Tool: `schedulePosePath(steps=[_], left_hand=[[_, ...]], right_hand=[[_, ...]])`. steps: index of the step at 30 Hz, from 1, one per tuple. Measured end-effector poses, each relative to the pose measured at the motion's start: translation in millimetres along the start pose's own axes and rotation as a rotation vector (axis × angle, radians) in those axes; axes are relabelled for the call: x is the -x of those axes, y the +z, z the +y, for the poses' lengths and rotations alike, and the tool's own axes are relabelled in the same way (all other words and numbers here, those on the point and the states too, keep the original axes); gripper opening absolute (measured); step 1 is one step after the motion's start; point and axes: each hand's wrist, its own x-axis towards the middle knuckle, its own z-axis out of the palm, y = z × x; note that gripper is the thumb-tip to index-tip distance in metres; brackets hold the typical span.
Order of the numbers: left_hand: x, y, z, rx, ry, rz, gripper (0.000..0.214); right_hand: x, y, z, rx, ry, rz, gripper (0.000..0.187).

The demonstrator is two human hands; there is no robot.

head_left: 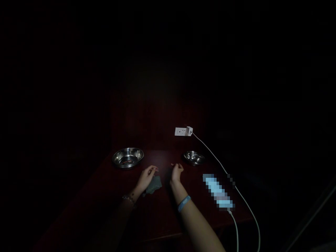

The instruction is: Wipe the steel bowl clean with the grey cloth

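Over the middle of the dark red table my left hand [147, 177] has its fingers bent inward, thumb and fingertips close together. Whatever may be between them is too small and dim to make out. Below and beside it lies a grey-green crumpled cloth or pouch [154, 184]. My right hand [176, 172] is a short way to the right, fingers curled, with its fingertips mostly turned from view; anything in them is hidden. A gap separates the hands. A round metal bowl [128, 157] stands behind my left hand, with a small reddish item inside. A smaller metal bowl [194, 158] stands behind my right hand.
At the right of the table [157, 224] lies a lit, blurred-out phone [217, 191] with a white cable [237, 227]. Another stretch of cable runs up to a white charger [189, 131] in a wall socket [180, 131]. The surroundings are very dark.
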Motion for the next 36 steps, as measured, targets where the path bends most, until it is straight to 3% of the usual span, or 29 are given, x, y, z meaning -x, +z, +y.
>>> schedulePosePath(steps=[2, 3, 5, 7, 10, 17, 21, 24, 27, 29, 32, 36], left_hand=[[2, -6.6, 2, -0.054, 0.068, 0.059, 0.033], [3, -9.2, 3, -0.076, 0.087, 0.090, 0.033], [6, -12.8, 5, -0.115, 0.109, 0.137, 0.031], [8, -14.3, 6, -0.142, 0.124, 0.156, 0.030], [10, -15.2, 6, -0.168, 0.127, 0.174, 0.029], [6, -19.0, 13, -0.309, 0.149, 0.288, 0.029], [-6, -36.3, 21, -0.494, 0.196, 0.314, 0.034], [-14, -66.0, 21, -0.706, 0.263, 0.275, 0.040], [-18, -100.0, 16, -0.883, 0.204, 0.219, 0.044], [-18, -118.1, 12, -0.953, 0.190, 0.114, 0.044], [-15, -135.0, 8, -0.979, 0.179, -0.015, 0.040], [-13, -145.1, 8, -1.003, 0.190, -0.064, 0.046]], right_hand=[[26, 5, 1, 0.111, -0.034, -0.010, 0.040], [38, 5, 1, 0.216, -0.128, -0.048, 0.038], [59, 1, 0, 0.388, -0.346, -0.203, 0.035], [75, -5, 1, 0.533, -0.427, -0.338, 0.032], [86, -12, 4, 0.747, -0.526, -0.432, 0.030], [87, -14, 5, 0.813, -0.515, -0.504, 0.038], [85, -15, 5, 0.780, -0.505, -0.492, 0.037], [84, -15, 6, 0.763, -0.511, -0.483, 0.035], [83, -14, 7, 0.758, -0.506, -0.475, 0.034], [83, -14, 7, 0.750, -0.506, -0.473, 0.034], [85, -15, 5, 0.722, -0.513, -0.483, 0.034], [86, -16, 3, 0.719, -0.493, -0.485, 0.034]])
